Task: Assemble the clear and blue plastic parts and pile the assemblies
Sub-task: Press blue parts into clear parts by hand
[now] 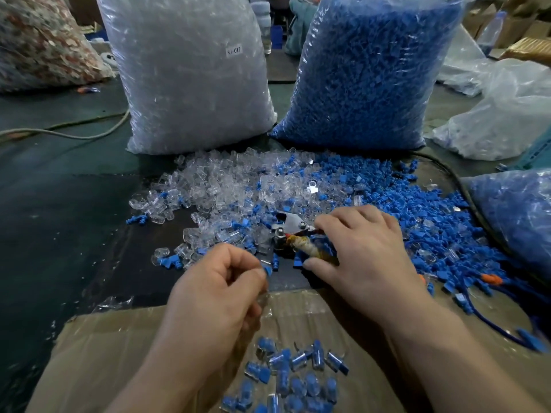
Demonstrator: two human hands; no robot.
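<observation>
Left hand [220,283]: fingers are curled, and a blue part [268,270] is pinched at the tips of thumb and forefinger. Something clear shows lower in the same grasp, but it cannot be told whether this is a clear part.

Right hand [362,248]: it is laid over the tape-wrapped handle of a plier-type tool [293,234]. The handle is held between the thumb on the near side and the fingers arched over the top.

Governing relation: the tool's long axis is seen to run from under the right palm, far and leftward, to the metal head. The pinched blue part lies just near-left of that head, close but apart from it. The left hand is therefore the nearer one for presenting the part. How the part itself is turned is too small to read.

Stock: loose clear parts [226,186] are heaped beyond the left hand, loose blue parts [423,216] beyond and right of the right hand. Both heaps lie in front of the bag of clear parts [190,73] and the bag of blue parts [372,70].

Finished assemblies [293,374] are piled on the cardboard [119,353], between the forearms and nearer the person than both hands.

Judgement: a further assembly is in hand and has not yet been added to the pile.
</observation>
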